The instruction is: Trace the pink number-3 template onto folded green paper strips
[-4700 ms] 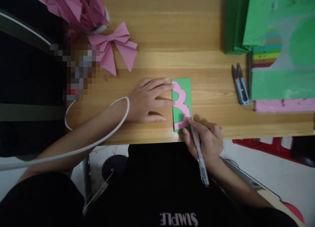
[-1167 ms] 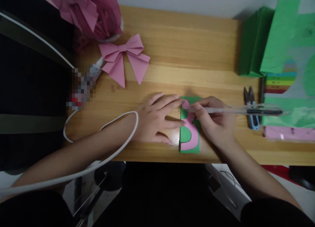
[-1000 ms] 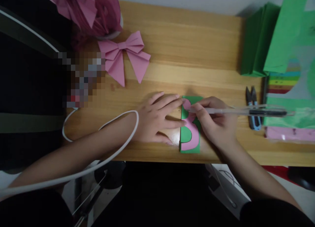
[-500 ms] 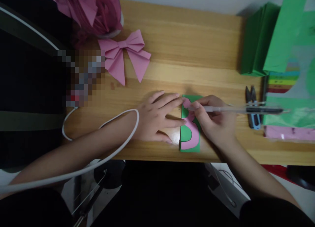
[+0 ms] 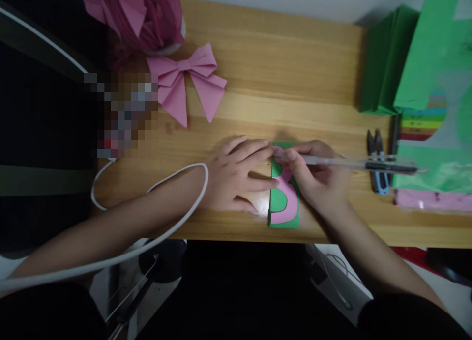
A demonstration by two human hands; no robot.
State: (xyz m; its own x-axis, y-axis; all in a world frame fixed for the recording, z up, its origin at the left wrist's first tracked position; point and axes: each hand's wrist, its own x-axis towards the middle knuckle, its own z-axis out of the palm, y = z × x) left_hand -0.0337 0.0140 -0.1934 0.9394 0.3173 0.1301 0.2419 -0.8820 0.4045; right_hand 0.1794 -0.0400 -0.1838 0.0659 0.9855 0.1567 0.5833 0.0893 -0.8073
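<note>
My left hand [image 5: 239, 175] lies flat with fingers spread, two fingertips touching the left edge of a green paper rectangle [image 5: 279, 201]. On that rectangle lies a curved pink paper piece [image 5: 292, 202], dark lines along parts of its edge. My right hand [image 5: 322, 175] grips a clear pen [image 5: 332, 161] with a black part toward its rear. The pen's tip is at the upper end of the pink piece, beside my left fingertips. Part of the green paper is hidden under my right fingers.
A folded pink paper bow [image 5: 183, 66] lies left of centre on the wooden table [image 5: 280, 74]. Blue-handled snips [image 5: 379, 175] lie to the right, near folded green paper [image 5: 387, 65] and plastic-wrapped green sheets [image 5: 431, 168]. A white cable [image 5: 177, 224] crosses my left forearm.
My right hand and the pen have shifted slightly left, and the pen's tip has moved up a little on the pink piece. My left hand stays in place.
</note>
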